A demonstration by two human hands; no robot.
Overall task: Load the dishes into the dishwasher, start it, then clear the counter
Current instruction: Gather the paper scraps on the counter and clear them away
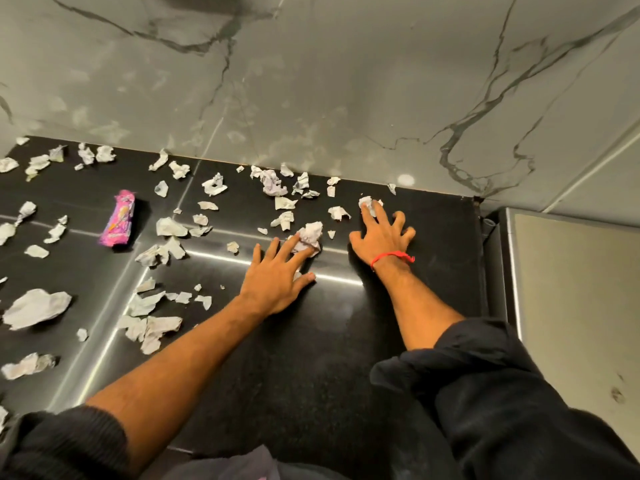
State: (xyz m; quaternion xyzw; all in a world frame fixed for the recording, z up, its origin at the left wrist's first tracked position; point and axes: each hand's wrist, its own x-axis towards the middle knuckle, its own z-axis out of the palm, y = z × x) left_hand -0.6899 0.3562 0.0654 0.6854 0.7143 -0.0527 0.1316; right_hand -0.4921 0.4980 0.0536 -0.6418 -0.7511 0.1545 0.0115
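Against the far side of the scene rises a grey marble wall (pixel 346 81) with dark veins, and below it lies the black counter (pixel 311 358), glossy, with bright strips of reflected light running across it. At the right, just beside the counter's end, stands a steel appliance (pixel 571 289) whose flat top shows a few smudges. Both forearms reach from the near edge over the counter, dark sleeves (pixel 502 410) pushed up above the elbows. Torn and crumpled paper scraps (pixel 145 303) litter the counter's left half and its far edge along the wall, the biggest a pale sheet (pixel 36 308) near the left border. A pink wrapper (pixel 117 220) lies among them at the left, well apart from both hands. The left hand (pixel 277 275) rests palm down near the middle, fingers spread and nearly straight, its fingertips touching a paper ball (pixel 310 237) just beyond them; it does not plainly grip the ball. The right hand (pixel 379 233) is planted to the right of it, fingers splayed and bent like a claw, the forefinger pressing a smaller wad (pixel 367 204) near the wall. A red thread (pixel 393 258) circles the right wrist.
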